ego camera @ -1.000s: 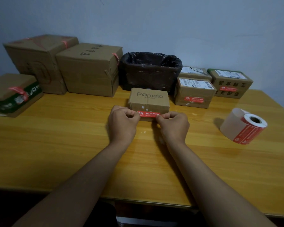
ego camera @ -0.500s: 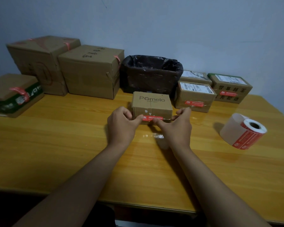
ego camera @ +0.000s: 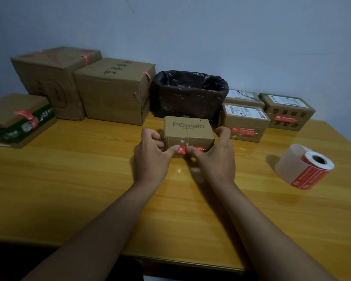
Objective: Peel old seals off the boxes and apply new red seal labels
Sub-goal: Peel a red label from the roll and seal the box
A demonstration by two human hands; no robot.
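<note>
A small brown box marked "Pomelo" [ego camera: 187, 133] stands mid-table. A red seal label [ego camera: 190, 149] is stuck low on its front face. My left hand [ego camera: 152, 154] grips the box's left end, thumb pressing the label. My right hand [ego camera: 213, 154] wraps the right end, fingers spread round the corner, thumb on the label beside the left thumb. A roll of red seal labels [ego camera: 306, 168] lies on its side at the right.
Along the back wall stand two big cartons [ego camera: 55, 82] [ego camera: 114, 90], a flat green-banded box [ego camera: 18, 118] at far left, a bin lined with a black bag [ego camera: 188, 94], and three small parcels [ego camera: 243, 122] [ego camera: 288, 111] [ego camera: 242, 97], two of them with red seals. The wooden table's [ego camera: 89, 179] front edge is near me.
Both hands went from pinching the label's ends at the front to clasping the box's sides, thumbs meeting at the label's middle. The box now sits a little farther from me.
</note>
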